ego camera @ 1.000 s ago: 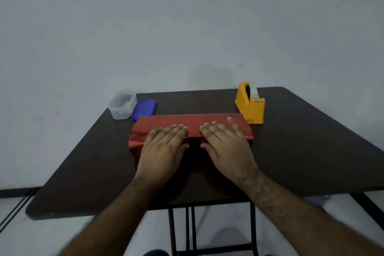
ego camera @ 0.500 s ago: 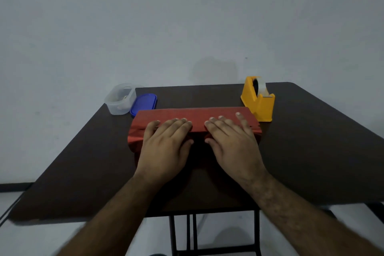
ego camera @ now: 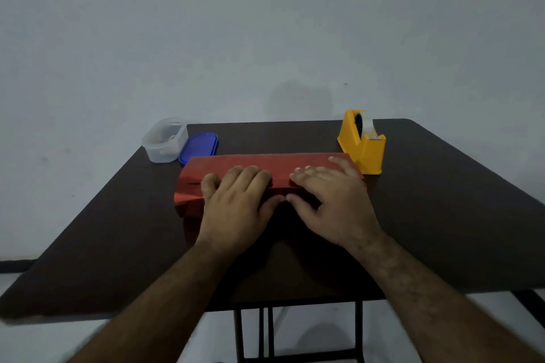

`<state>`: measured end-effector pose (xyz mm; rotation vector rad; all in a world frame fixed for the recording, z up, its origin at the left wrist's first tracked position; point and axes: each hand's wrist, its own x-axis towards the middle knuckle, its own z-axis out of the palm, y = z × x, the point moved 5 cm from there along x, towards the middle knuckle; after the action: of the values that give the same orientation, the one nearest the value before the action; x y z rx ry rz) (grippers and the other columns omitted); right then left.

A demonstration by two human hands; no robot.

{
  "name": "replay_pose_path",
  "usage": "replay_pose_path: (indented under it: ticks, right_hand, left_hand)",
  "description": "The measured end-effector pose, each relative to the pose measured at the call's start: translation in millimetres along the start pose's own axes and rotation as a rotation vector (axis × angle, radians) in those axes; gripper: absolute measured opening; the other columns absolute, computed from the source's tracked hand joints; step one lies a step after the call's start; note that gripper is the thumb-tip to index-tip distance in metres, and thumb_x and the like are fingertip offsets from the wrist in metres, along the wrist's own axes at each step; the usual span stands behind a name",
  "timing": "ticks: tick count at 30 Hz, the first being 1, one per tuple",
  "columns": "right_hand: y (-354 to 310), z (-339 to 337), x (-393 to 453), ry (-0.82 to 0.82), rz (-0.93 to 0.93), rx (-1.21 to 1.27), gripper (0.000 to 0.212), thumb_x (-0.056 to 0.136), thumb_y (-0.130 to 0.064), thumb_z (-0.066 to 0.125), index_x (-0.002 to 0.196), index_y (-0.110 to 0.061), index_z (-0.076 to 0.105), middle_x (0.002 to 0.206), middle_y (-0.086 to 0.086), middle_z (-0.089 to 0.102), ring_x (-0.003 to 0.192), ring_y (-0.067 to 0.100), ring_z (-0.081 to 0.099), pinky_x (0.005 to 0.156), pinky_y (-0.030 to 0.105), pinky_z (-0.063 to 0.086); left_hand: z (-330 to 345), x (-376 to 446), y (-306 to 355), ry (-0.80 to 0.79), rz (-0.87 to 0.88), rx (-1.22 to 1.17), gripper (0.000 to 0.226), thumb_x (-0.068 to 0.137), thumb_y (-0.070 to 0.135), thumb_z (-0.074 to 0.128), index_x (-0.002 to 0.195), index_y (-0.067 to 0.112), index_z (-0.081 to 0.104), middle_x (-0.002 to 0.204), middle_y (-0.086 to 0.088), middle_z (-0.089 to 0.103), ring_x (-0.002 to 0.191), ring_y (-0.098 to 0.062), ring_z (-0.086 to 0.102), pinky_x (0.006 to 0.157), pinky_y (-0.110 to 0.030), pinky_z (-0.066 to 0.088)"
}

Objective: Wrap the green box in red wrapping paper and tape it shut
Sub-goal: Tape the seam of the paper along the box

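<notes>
Two hands, left hand (ego camera: pixel 236 209) and right hand (ego camera: pixel 333 200), press straight fingers (ego camera: pixel 253 178) flat on one red-wrapped box (ego camera: pixel 265 165) mid-surface (ego camera: pixel 442 215), beside one yellow tape dispenser (ego camera: pixel 361 143); the box itself is hidden under paper

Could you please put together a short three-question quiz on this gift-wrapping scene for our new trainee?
1. True or false: the yellow tape dispenser stands beyond the right hand, near the right end of the red wrapped parcel.
2. Which item lies directly beside the clear plastic container? A) scissors B) a blue lid C) a ribbon roll
3. Fill in the blank: the left hand rests with its fingers ____ on top of the parcel, on the dark table.

Key
1. True.
2. B, the blue lid.
3. Flat: the fingers lie nearly straight, pressing the paper down. The green box itself is hidden under the paper.
</notes>
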<state>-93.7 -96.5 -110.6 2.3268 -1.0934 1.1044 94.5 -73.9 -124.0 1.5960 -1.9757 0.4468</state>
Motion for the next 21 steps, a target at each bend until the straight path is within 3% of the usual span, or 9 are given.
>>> replay_pose_path:
  ticks: [2, 5, 8, 12, 17, 21]
  right_hand:
    - [10.8, -16.7, 17.3, 0.076, 0.069, 0.151, 0.023, 0.096, -0.035, 0.065, 0.103, -0.022, 0.082, 0.102, -0.012, 0.080, 0.097, 0.007, 0.073, 0.102, 0.035, 0.046]
    - [55.0, -44.1, 46.9, 0.193, 0.455, 0.155, 0.022, 0.097, -0.031, 0.062, 0.098, -0.024, 0.083, 0.092, -0.012, 0.078, 0.087, 0.012, 0.071, 0.079, 0.027, 0.052]
    - [122.4, -49.8, 65.8, 0.063, 0.872, 0.104, 0.025, 0.100, -0.030, 0.058, 0.103, -0.018, 0.080, 0.106, 0.002, 0.077, 0.103, 0.026, 0.069, 0.082, 0.033, 0.054]
    - [178.5, -33.1, 62.9, -0.125, 1.320, 0.231, 0.026, 0.096, -0.028, 0.066, 0.107, -0.005, 0.062, 0.102, 0.015, 0.063, 0.093, 0.036, 0.065, 0.064, 0.029, 0.048]
    - [196.2, -10.7, 64.4, -0.341, 1.436, 0.267, 0.039, 0.098, -0.035, 0.066, 0.131, -0.015, 0.059, 0.126, 0.012, 0.062, 0.101, 0.031, 0.061, 0.067, 0.040, 0.053]
    - [207.2, -1.8, 64.8, -0.370, 1.512, 0.354, 0.036, 0.095, -0.021, 0.065, 0.131, -0.018, 0.063, 0.127, 0.007, 0.068, 0.099, 0.025, 0.067, 0.061, 0.038, 0.055]
  left_hand:
    - [-1.6, 0.1, 0.6, 0.007, 0.001, -0.013, 0.043, 0.100, 0.060, 0.052, 0.126, 0.028, 0.062, 0.134, 0.005, 0.065, 0.128, -0.021, 0.055, 0.102, -0.052, 0.032]
    - [-2.5, 1.0, 1.5, 0.004, -0.002, -0.033, 0.042, 0.099, 0.060, 0.056, 0.126, 0.029, 0.062, 0.134, 0.005, 0.065, 0.129, -0.020, 0.055, 0.103, -0.051, 0.030]
    - [-2.5, 1.0, 2.0, -0.007, 0.002, -0.038, 0.043, 0.099, 0.060, 0.056, 0.127, 0.029, 0.063, 0.134, 0.005, 0.065, 0.129, -0.021, 0.055, 0.104, -0.052, 0.030]
    - [-3.0, 0.8, 1.6, -0.009, 0.003, -0.053, 0.042, 0.099, 0.059, 0.056, 0.126, 0.028, 0.063, 0.133, 0.005, 0.066, 0.128, -0.021, 0.056, 0.105, -0.054, 0.032]
    - [-3.2, 0.9, 2.0, -0.002, 0.005, -0.046, 0.041, 0.098, 0.059, 0.057, 0.124, 0.028, 0.065, 0.132, 0.005, 0.067, 0.128, -0.021, 0.057, 0.104, -0.054, 0.030]
    - [-3.4, 0.7, 2.0, 0.011, 0.011, -0.046, 0.039, 0.101, 0.058, 0.054, 0.124, 0.028, 0.065, 0.131, 0.006, 0.067, 0.127, -0.021, 0.057, 0.103, -0.055, 0.031]
